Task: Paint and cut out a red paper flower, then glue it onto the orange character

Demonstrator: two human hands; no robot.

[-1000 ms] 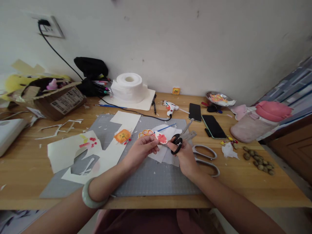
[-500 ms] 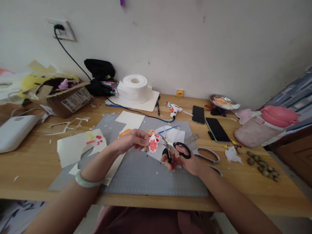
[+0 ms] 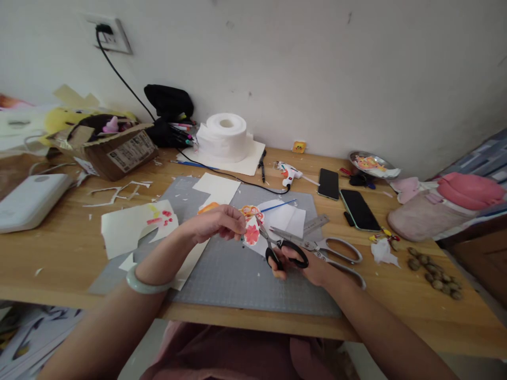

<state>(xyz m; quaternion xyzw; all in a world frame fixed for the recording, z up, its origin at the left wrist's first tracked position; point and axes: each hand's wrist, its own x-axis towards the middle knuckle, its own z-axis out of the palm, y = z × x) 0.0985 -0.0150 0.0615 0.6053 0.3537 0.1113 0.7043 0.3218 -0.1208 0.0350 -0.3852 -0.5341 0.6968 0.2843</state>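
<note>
Between thumb and fingers, my left hand (image 3: 222, 222) pinches a small white paper cutout (image 3: 252, 232) with a red flower painted on it. My right hand (image 3: 291, 264) has its fingers through the black handles of a pair of scissors (image 3: 269, 240), whose blades lie at the cutout's right edge. Behind the cutout, an orange-and-white painted paper piece (image 3: 253, 212) rests on white paper. Beneath both hands lies a grey cutting mat (image 3: 237, 279). Larger grey-handled scissors (image 3: 340, 250) and a metal ruler (image 3: 317, 224) lie beside my right hand, partly covered.
A painted paper sheet (image 3: 122, 232) lies at left. Behind the mat stand a paper roll (image 3: 225, 140) and a glue gun (image 3: 290, 173), its cord crossing the table. To the right are phones (image 3: 359, 210), a pink-lidded bottle (image 3: 428, 208) and several small brown round things (image 3: 438, 277).
My right hand has brought the scissors closer, their blades now at the cutout's edge and closer together. The cutout has turned slightly. The whole view has shifted a little.
</note>
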